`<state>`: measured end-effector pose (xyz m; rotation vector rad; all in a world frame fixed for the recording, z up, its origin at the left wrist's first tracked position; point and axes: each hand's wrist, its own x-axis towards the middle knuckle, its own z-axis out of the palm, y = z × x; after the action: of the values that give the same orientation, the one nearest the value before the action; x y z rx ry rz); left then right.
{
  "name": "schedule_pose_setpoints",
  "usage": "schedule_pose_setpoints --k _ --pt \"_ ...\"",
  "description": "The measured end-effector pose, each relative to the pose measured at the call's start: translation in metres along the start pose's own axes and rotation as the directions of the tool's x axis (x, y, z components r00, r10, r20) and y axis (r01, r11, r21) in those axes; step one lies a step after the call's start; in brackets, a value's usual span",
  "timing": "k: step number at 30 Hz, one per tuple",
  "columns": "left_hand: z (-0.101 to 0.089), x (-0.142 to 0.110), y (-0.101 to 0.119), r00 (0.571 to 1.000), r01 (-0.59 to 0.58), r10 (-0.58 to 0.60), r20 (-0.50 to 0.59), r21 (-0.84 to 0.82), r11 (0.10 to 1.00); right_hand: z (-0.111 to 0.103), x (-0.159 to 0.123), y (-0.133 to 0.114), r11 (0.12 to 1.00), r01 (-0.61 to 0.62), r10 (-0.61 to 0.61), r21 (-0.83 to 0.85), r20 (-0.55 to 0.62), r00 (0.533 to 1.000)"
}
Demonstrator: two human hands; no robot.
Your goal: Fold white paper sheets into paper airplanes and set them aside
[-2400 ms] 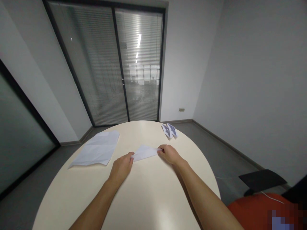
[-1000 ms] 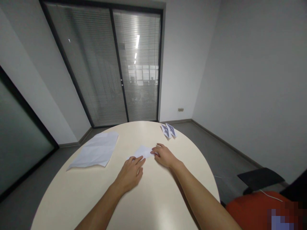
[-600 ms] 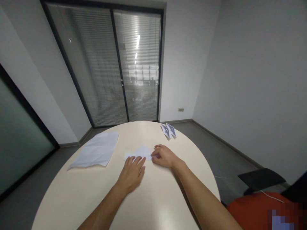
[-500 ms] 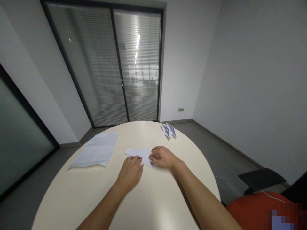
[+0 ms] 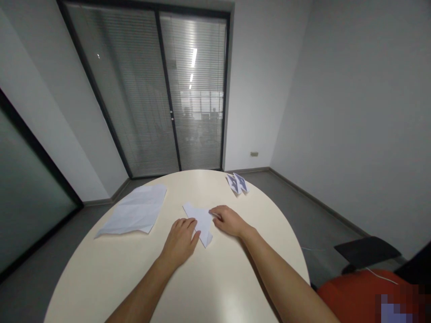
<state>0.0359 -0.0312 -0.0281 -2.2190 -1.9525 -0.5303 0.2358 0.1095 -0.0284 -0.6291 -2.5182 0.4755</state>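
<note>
A folded white paper point(image 5: 201, 222) lies on the round cream table point(image 5: 208, 278), its long axis running from far left to near right. My left hand point(image 5: 180, 240) rests flat beside its left edge, fingers stretched out and touching the paper. My right hand point(image 5: 227, 220) sits at the paper's right side with fingers curled down, its fingertips pressing on the paper's upper right edge.
A creased white sheet point(image 5: 134, 214) lies on the table's left part. Two small folded patterned papers point(image 5: 237, 183) sit near the far right rim. A black chair part point(image 5: 365, 251) and an orange seat point(image 5: 363, 296) stand at the right. Glass doors with blinds point(image 5: 158, 89) are behind.
The folded paper has been turned on the table from lying crosswise to pointing towards me at the right. Both hands shifted slightly with it.
</note>
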Motion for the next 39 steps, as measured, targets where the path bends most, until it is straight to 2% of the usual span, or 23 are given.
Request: schedule_pose_setpoints --k 7,14,24,27,34,39 --pt "-0.002 0.0 -0.001 0.999 0.026 -0.026 0.028 -0.017 1.0 0.003 0.003 -0.003 0.995 -0.044 0.043 0.09 0.019 0.999" --pt "0.0 -0.001 -0.001 0.999 -0.005 0.007 0.049 -0.031 0.999 0.001 0.001 -0.003 0.998 -0.045 0.045 0.042 0.005 0.999" --pt "-0.003 0.001 0.001 1.0 -0.019 0.019 -0.001 -0.059 0.998 0.002 0.004 -0.011 0.995 0.054 -0.049 0.081 -0.063 0.997" --pt "-0.007 0.002 0.002 1.0 -0.023 0.024 0.014 -0.067 0.997 -0.002 0.004 -0.015 0.996 0.066 -0.061 0.06 -0.069 0.996" --pt "-0.015 0.004 -0.003 0.998 -0.017 0.026 0.051 -0.174 0.985 -0.009 0.001 -0.013 0.995 0.09 -0.088 0.037 -0.047 0.995" --pt "-0.013 0.004 -0.012 0.999 -0.033 0.04 0.026 -0.235 0.971 -0.008 0.002 -0.008 0.991 0.132 -0.132 0.008 0.013 0.991"
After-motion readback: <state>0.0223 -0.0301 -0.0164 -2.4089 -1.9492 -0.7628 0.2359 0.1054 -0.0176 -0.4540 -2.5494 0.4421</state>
